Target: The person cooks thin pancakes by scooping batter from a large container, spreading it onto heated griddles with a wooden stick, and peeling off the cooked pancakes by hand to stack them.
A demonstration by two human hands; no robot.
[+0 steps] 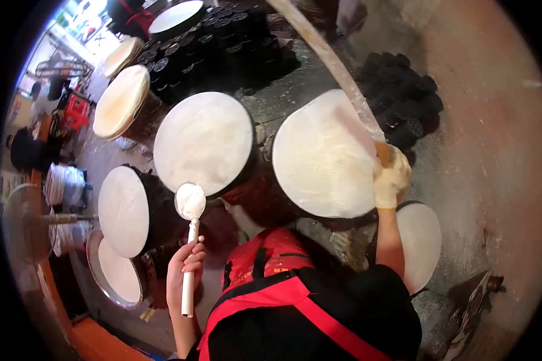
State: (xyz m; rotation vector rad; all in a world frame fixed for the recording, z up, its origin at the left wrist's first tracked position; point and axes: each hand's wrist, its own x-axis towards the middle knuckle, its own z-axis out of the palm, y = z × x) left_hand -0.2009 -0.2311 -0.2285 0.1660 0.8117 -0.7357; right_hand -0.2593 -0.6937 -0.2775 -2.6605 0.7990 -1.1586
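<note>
My bare left hand [188, 262] is closed round the pale handle of a ladle [191, 202]. White batter-like stuff fills the ladle's bowl, which overlaps the near edge of a round white-topped pot [203, 141]. In a pale glove, my right hand [393, 176] grips the tan end of a long flat stick [328, 57]. The stick is coated whitish and reaches up past the top of the view. It crosses the right rim of another round pot top [322, 159], covered in a smooth creamy-white layer; whether stick and layer touch I cannot tell.
More round white tops stand at left [123, 210] and low right [418, 240]. Stacked pale discs [121, 102] lie farther back. Black honeycomb coal briquettes [217, 48] form a large stack, with another pile [397, 90] at right. A red plastic stool [77, 112] is at far left.
</note>
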